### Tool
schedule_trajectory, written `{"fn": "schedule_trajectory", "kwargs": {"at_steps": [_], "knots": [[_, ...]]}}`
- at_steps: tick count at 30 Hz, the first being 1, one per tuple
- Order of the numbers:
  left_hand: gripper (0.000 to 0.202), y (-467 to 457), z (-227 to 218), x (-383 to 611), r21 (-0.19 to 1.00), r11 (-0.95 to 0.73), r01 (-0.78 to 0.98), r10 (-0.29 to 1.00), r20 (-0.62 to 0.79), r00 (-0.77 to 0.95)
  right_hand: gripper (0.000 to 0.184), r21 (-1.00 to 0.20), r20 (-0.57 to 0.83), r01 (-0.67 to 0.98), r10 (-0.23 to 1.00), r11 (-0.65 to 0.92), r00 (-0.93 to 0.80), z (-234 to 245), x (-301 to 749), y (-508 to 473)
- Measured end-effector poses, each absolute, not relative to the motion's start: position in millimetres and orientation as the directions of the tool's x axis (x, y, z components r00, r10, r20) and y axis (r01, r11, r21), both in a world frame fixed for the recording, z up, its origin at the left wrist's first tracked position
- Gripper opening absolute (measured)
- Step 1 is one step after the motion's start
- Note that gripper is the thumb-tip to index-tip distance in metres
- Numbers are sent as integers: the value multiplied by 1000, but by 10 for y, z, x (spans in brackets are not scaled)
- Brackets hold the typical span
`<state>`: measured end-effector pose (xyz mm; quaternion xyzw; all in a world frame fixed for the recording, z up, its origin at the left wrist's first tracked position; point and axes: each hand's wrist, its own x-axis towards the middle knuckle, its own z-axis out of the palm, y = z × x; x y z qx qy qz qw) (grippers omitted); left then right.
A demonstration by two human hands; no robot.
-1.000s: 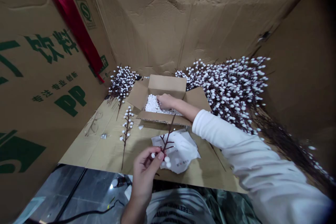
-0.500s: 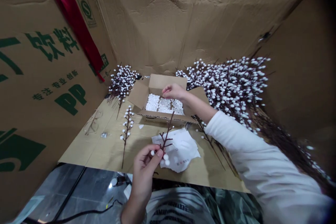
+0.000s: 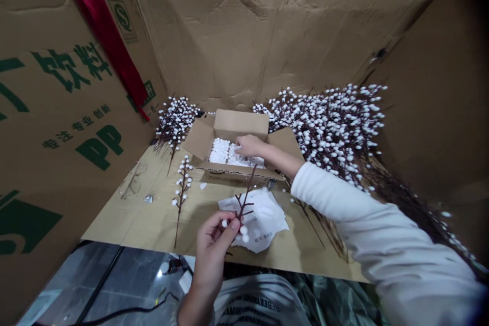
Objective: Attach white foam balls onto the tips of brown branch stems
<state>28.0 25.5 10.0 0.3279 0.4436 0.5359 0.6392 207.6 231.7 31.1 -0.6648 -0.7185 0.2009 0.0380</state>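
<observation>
My left hand (image 3: 216, 244) is closed round a brown artificial berry branch (image 3: 244, 204), thumb against fingers. Several white balls sit low on that branch near my fingertips, while its upper twigs are bare. My right hand (image 3: 249, 146) reaches into an open cardboard box (image 3: 241, 121), its fingers curled down among small white balls (image 3: 219, 152). Whether a ball is between those fingertips is hidden. Beneath the held branch lies a crumpled white paper (image 3: 269, 219) with faint print.
One berry branch (image 3: 182, 186) lies left of the box. Bunches of white-berried branches stand at the back left (image 3: 178, 119) and along the right (image 3: 328, 127). Clear glasses (image 3: 133, 181) rest near the left edge. Cardboard walls enclose the table, with a red ribbon (image 3: 103, 25) hanging left.
My right hand has lowered from above the box into the white balls. My left hand keeps the branch in nearly the same place. The whole view has shifted slightly.
</observation>
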Motion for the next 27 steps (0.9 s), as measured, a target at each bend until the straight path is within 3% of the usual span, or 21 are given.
{"fn": "schedule_trajectory", "kwargs": {"at_steps": [4,9,13,17,23,24,25,27], "knots": [[24,260,110,247,900,193,-391,977,-214,-10,31,-236,-286,968,946,83,-151,254,1921,2323],[28,265,117,221,895,197,-401,973,-229,-32,30,-255,-288,964,946,71,-146,215,1909,2321],[27,269,89,213,894,206,-397,973,-229,-11,28,-386,-195,922,975,25,-108,309,1999,2332],[27,269,87,224,895,210,-395,974,-227,4,23,-623,-73,782,996,-5,-52,573,2087,2186],[25,201,136,277,885,220,-409,975,-204,83,21,-906,92,417,995,66,42,1020,2205,1287],[24,184,146,289,884,224,-411,975,-202,98,15,-985,108,142,992,98,66,1027,2209,1091],[23,170,158,303,880,231,-414,973,-201,114,10,-989,96,-104,992,104,76,1002,2200,901],[22,147,184,336,864,257,-433,966,-214,146,11,-919,29,-391,997,54,71,871,2133,569]]}}
